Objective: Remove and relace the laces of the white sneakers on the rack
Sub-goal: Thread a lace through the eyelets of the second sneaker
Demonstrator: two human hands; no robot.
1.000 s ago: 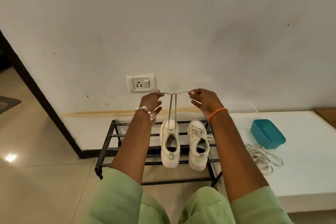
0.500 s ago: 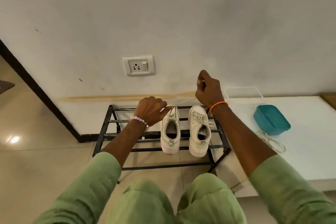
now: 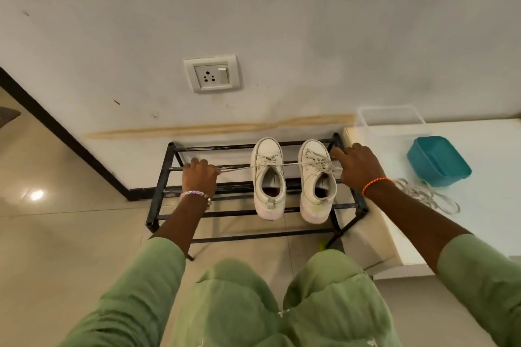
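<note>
Sneakers: left sneaker (image 3: 267, 177) and right sneaker (image 3: 318, 180) sit side by side on the black rack (image 3: 166, 177), toes to the wall. Left hand (image 3: 199, 177) and right hand (image 3: 358, 167) are spread wide apart, each gripping one end of a lace (image 3: 239, 168) pulled taut across both shoes. Lace appears threaded through the left sneaker's lower eyelets only, the right looks fully laced. Judged step: tightening a relacing pass. Next: cross the ends and feed the following eyelet pair.
</note>
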